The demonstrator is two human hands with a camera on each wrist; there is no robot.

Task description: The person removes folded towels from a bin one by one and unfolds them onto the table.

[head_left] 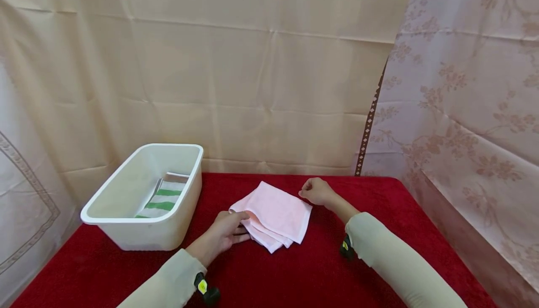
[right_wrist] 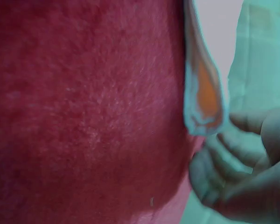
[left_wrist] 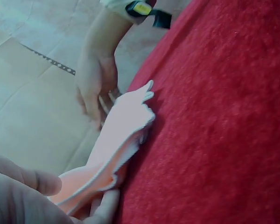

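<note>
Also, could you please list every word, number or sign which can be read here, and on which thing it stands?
None can be read.
Left wrist camera, yellow label: too small to read.
Right wrist camera, another yellow label: too small, blurred.
Pink towel: no lettering visible.

Cloth (head_left: 280,209) right of tub (head_left: 141,237)

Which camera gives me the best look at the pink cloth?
The head view: it shows the pink cloth from above, nearly whole. The left wrist view catches it at a low angle, partly behind the left hand; the right wrist view shows only one end, beside the right hand.
</note>
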